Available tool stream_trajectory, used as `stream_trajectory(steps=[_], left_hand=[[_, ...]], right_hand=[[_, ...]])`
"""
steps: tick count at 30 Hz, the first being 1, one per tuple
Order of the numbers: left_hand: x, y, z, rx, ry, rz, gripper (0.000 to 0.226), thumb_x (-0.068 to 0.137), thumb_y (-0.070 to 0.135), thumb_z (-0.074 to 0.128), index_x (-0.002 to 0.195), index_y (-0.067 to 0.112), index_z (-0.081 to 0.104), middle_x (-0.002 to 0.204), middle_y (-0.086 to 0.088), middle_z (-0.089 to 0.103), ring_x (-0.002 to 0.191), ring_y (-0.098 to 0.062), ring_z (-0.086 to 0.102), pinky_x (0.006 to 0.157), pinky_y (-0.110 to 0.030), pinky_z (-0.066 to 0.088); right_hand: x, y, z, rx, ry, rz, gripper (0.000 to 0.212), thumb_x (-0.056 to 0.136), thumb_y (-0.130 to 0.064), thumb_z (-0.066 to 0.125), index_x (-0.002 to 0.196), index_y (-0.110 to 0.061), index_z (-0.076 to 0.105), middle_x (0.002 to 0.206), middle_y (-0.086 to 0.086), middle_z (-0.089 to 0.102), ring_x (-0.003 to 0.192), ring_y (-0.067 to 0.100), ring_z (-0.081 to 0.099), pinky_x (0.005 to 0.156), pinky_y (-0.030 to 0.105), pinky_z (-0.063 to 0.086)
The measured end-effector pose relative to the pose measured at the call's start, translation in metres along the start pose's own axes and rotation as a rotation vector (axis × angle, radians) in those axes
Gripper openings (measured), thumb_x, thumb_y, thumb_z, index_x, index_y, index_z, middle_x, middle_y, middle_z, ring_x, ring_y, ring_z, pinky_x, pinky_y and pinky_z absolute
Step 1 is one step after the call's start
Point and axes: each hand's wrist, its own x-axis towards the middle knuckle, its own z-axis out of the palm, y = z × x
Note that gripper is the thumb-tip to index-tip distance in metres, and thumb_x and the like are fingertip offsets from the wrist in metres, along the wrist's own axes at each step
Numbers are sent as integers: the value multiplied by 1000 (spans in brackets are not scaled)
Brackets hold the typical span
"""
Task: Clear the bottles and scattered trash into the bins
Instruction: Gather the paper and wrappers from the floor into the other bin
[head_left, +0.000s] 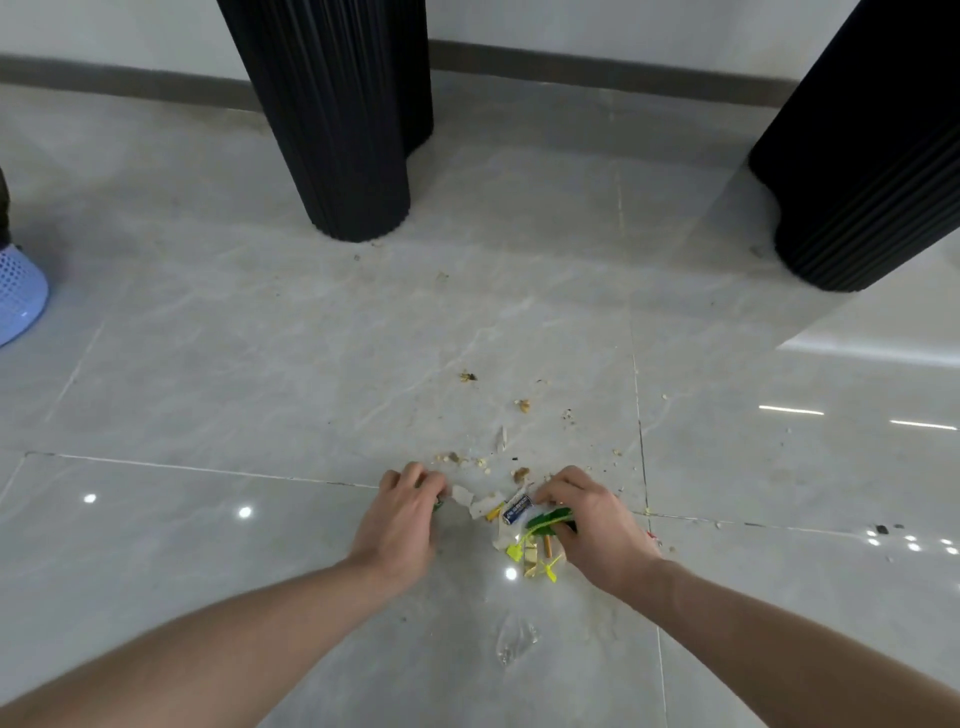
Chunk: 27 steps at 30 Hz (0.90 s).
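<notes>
A small heap of trash lies on the grey tiled floor between my hands: a blue-and-white wrapper (517, 509), torn white paper (475, 501), yellow plastic ties (537, 564) and a green leaf-like piece (550, 519). My left hand (402, 519) is curled at the heap's left edge, pinching a small green scrap with its fingertips. My right hand (592, 525) is curled over the heap's right side, its fingers round the green piece and other bits. A crumpled clear plastic film (514, 639) lies on the floor nearer me. No bottle or bin is in view.
Crumbs and small scraps (522, 405) are scattered on the tiles beyond the heap. Two black ribbed table legs stand behind, one at centre (343, 130) and one at right (872, 156). Another person's light blue shoe (18, 296) is at the left edge.
</notes>
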Motion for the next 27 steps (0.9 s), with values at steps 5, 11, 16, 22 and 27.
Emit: stream_trajectory(steps=[5,11,16,22,27], left_hand=[[1,26,8,-45,69,211,38,86,5,55,117,26,55,120,10,48,107,-19,46,82,-38,52],[2,59,22,47,25,306,47,88,14,56,133,29,50,133,8,41,118,-21,43,93,-37,46],[-3,74,37,205,-72,209,66,89,49,60,147,30,34,152,5,24,130,-26,35,99,-41,43],[-4,94,46,140,-36,187,46,97,24,57,140,28,44,140,8,39,123,-22,39,96,-34,42],[-4,93,42,49,-2,182,46,86,-9,48,115,24,56,121,8,57,107,-19,46,74,-28,37]], right_hand=[[-30,13,-14,90,112,60,45,82,4,61,104,-35,66,110,-22,50,67,7,62,65,28,53],[-78,29,-18,131,149,139,48,78,8,63,99,-35,64,109,-21,51,65,7,64,63,17,50],[-103,51,-21,142,202,213,45,81,9,69,99,-32,64,114,-25,51,64,3,66,60,7,45],[-102,62,-26,100,198,230,46,82,6,67,112,-29,68,113,-27,48,78,2,62,66,7,45],[-99,68,-23,102,155,225,51,81,7,64,113,-33,64,116,-25,49,76,1,63,68,9,44]])
